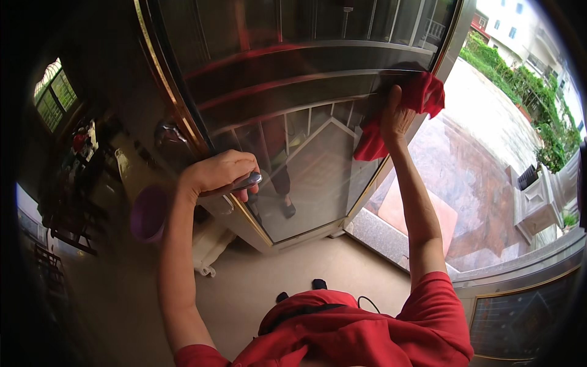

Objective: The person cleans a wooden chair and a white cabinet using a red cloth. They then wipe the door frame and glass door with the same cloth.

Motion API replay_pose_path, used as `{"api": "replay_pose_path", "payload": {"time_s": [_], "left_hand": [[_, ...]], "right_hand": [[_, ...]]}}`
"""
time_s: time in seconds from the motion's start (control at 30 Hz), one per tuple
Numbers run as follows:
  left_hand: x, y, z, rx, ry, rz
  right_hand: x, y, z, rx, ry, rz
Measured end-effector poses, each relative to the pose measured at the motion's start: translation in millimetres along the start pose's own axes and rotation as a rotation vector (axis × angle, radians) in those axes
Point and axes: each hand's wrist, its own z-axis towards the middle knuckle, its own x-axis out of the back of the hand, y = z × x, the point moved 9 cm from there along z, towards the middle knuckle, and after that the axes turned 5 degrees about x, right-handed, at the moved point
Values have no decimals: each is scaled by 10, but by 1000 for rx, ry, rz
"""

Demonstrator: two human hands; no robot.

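A framed glass door (312, 192) with gold trim stands before me, swung inward. Around its metal lever handle (247, 181) at the left edge, my left hand (222, 172) is closed. My right hand (397, 117) presses a red cloth (372, 137) against the glass beside the door's right edge. Part of the cloth bunches up above the hand and part hangs below it; the palm side is hidden. Reflections of legs and white bars show in the dark pane.
A purple bucket (149, 215) stands on the floor left of the door, near a pale crumpled cloth (211, 243). Dark furniture (75, 197) is further left. To the right, a stone threshold (378, 238) leads to a pink mat (431, 215) and paved ground outside.
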Motion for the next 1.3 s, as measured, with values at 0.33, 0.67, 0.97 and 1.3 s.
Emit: {"api": "replay_pose_path", "payload": {"time_s": [0.33,0.67,0.97,1.3], "left_hand": [[17,-123,35,-24,21,-10],[25,-133,-121,93,20,-41],[-43,-20,-46,22,-30,17],[39,-268,-20,19,10,10]], "right_hand": [[-1158,-2374,-513,778,-413,-70],[-1182,-2605,-86,858,-551,-87],[-219,-1689,1278,518,244,-322],[-1505,-3289,-608,1083,-661,-6]]}}
